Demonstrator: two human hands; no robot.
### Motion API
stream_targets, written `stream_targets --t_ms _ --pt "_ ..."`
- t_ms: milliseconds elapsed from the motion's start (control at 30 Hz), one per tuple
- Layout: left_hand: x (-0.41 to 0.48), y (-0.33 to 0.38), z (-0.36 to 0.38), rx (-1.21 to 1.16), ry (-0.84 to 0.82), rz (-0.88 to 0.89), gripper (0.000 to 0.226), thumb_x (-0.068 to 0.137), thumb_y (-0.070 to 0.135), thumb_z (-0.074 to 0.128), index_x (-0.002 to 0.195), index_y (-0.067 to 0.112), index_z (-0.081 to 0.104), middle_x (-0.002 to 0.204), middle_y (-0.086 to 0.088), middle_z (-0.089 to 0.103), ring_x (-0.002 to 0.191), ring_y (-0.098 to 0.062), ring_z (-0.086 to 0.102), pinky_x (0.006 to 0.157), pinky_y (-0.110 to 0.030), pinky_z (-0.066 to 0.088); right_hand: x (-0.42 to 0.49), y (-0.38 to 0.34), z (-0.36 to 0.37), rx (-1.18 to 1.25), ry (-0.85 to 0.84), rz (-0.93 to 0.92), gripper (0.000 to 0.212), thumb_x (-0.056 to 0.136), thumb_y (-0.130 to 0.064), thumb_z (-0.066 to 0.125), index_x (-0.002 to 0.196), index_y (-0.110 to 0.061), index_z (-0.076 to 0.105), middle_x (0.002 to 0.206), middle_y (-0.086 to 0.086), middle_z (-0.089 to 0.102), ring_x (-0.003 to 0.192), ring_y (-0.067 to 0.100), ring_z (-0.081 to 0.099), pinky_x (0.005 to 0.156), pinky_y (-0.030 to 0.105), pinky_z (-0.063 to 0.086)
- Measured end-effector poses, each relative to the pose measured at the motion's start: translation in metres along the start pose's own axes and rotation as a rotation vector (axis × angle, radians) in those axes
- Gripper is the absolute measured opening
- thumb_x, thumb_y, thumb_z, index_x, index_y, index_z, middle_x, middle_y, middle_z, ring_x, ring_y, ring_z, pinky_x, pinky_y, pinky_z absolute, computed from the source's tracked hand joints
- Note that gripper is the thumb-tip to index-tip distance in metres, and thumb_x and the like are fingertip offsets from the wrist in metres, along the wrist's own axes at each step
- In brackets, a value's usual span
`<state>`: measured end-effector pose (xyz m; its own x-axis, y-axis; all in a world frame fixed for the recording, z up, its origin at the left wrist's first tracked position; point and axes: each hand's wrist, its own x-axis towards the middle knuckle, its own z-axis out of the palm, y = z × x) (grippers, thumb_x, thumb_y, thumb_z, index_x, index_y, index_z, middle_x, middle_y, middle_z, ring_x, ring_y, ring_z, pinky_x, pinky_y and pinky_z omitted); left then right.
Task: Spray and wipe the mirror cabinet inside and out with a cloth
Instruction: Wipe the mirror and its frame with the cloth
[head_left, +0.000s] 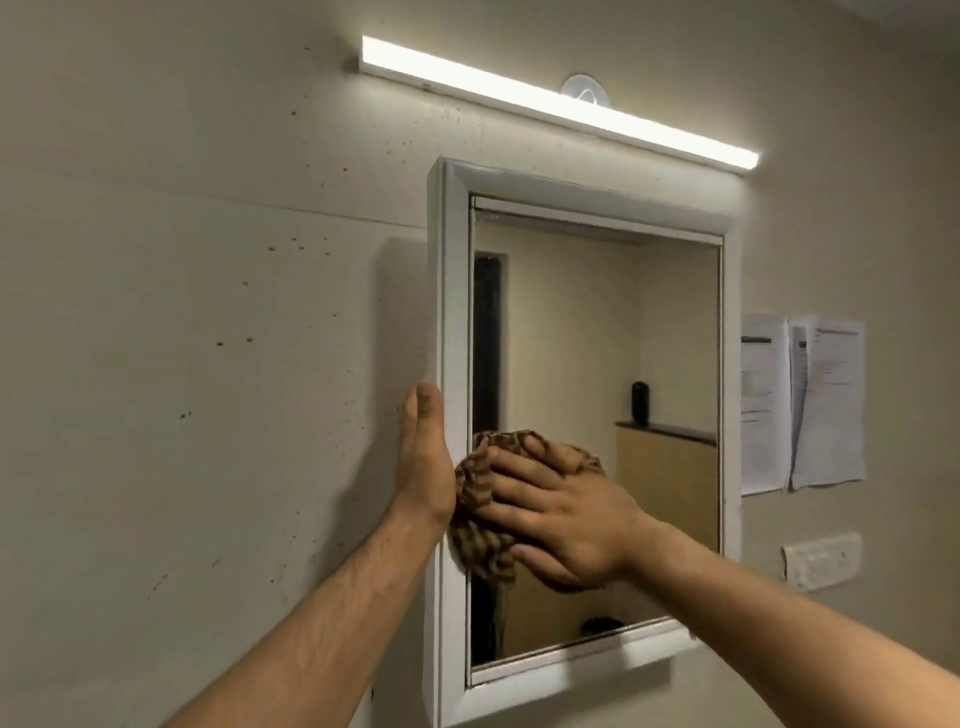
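Beige wall, flecked with small brown spots, fills the scene, and two bare forearms reach up across it from the near bottom edge. The right hand lies flat over a bunched brown patterned cloth, fingers spread and curled lightly around the wad, pressing it against the glass in the lower left part of the mirror. Some of the cloth bulges out past the fingertips and spills down below the palm onto the frame's inner left edge. Just left of it, the left hand stands upright with its fingers straight and together, the palm laid flat against the outer left side of the mirror cabinet; it grips nothing, only braces the frame. The two hands nearly touch, with the cloth between them.

The cabinet hangs on the wall with a thick white frame, and its door looks shut. The glass reflects a pale room, a dark doorway and a ledge with a small dark object on it. To the right of the cabinet, two printed paper sheets are stuck to the wall, and below them sits a white switch plate. Farthest up, a lit white tube light runs aslant above the cabinet.
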<state>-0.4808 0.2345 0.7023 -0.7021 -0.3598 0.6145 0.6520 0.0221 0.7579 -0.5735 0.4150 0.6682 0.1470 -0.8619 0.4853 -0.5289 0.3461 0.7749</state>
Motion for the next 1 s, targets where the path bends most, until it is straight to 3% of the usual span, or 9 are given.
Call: stream_targets --t_ms 100,200,367,500,633,700,767,900,1000 --pt "-0.003 -0.001 0.002 0.053 0.040 0.062 0.110 0.071 0.094 0.024 0.159 0.029 0.029 0.166 0.009 0.028 0.139 0.003 0.029 0.113 -0.020 0.022 0.043 0.061 -0.028 0.043 0.120 0.412 0.064 0.106 -0.053 0.030 0.163 -0.023 0.028 0.173 0.002 0.012 0.161 0.021 0.002 0.127 0.058 0.012" --pt "0.002 -0.008 0.000 0.017 0.050 0.088 0.117 0.065 0.103 0.029 0.157 0.031 0.037 0.159 0.010 0.041 0.144 -0.006 0.038 0.124 -0.037 0.027 0.123 0.089 -0.059 0.084 0.318 0.914 0.070 0.105 -0.059 0.016 0.165 -0.024 0.006 0.174 0.002 -0.006 0.160 0.018 -0.011 0.129 0.054 -0.001" --pt "0.007 -0.010 -0.002 -0.274 0.021 0.021 0.055 0.106 0.051 0.032 0.131 0.017 0.068 0.133 -0.010 0.068 0.123 -0.018 0.065 0.100 -0.032 0.054 0.100 0.002 -0.015 0.040 0.254 0.396 0.070 0.107 -0.055 0.022 0.166 -0.019 0.014 0.174 0.006 0.003 0.161 0.029 0.003 0.128 0.055 0.008" --pt "-0.009 -0.016 -0.009 -0.197 0.021 -0.003 0.069 0.100 0.063 0.039 0.143 0.011 0.055 0.140 -0.012 0.062 0.134 -0.028 0.056 0.112 -0.048 0.043 0.047 0.026 -0.008 -0.009 0.145 0.216 0.068 0.102 -0.053 0.036 0.161 -0.019 0.035 0.171 0.009 0.022 0.160 0.030 0.011 0.127 0.057 0.014" --pt "-0.024 -0.019 -0.020 0.181 0.029 0.004 0.092 0.079 0.087 0.026 0.155 0.037 0.037 0.155 0.008 0.045 0.141 -0.014 0.044 0.120 -0.050 0.035 0.037 0.096 -0.035 0.189 0.342 1.241 0.074 0.100 -0.059 0.020 0.164 -0.020 0.021 0.173 0.007 0.013 0.159 0.017 -0.004 0.128 0.054 0.006" --pt "-0.027 -0.018 -0.021 0.312 0.027 0.045 0.089 0.080 0.084 0.022 0.158 0.040 0.029 0.160 0.011 0.036 0.145 -0.012 0.037 0.122 -0.050 0.031 0.051 0.096 -0.035 0.249 0.370 1.461 0.081 0.101 -0.063 0.009 0.164 -0.012 0.016 0.173 0.010 0.008 0.160 0.022 -0.005 0.128 0.052 0.000" --pt "-0.026 -0.018 -0.013 0.408 0.066 0.091 0.089 0.085 0.083 0.018 0.160 0.036 0.023 0.164 0.011 0.029 0.149 -0.011 0.029 0.125 -0.045 0.025 0.078 0.078 -0.034 0.192 0.317 1.330 0.083 0.101 -0.066 0.005 0.163 -0.013 0.018 0.173 0.010 0.007 0.160 0.026 -0.005 0.128 0.052 -0.005" --pt "-0.010 -0.004 0.008 0.473 0.199 0.172 0.085 0.088 0.076 0.022 0.146 0.019 0.048 0.143 -0.004 0.054 0.132 -0.024 0.049 0.113 -0.051 0.040 0.101 0.070 -0.037 0.006 0.235 0.479 0.071 0.103 -0.059 0.028 0.165 -0.025 0.018 0.174 0.004 0.004 0.161 0.024 -0.003 0.128 0.050 -0.002" --pt "0.011 0.011 0.014 0.501 0.242 0.199 0.080 0.095 0.069 0.022 0.150 0.016 0.044 0.149 -0.008 0.052 0.137 -0.028 0.047 0.116 -0.049 0.038 0.080 0.119 -0.047 -0.004 0.231 0.569 0.072 0.100 -0.060 0.033 0.164 -0.029 0.022 0.174 0.002 0.009 0.160 0.020 -0.006 0.129 0.053 0.004"
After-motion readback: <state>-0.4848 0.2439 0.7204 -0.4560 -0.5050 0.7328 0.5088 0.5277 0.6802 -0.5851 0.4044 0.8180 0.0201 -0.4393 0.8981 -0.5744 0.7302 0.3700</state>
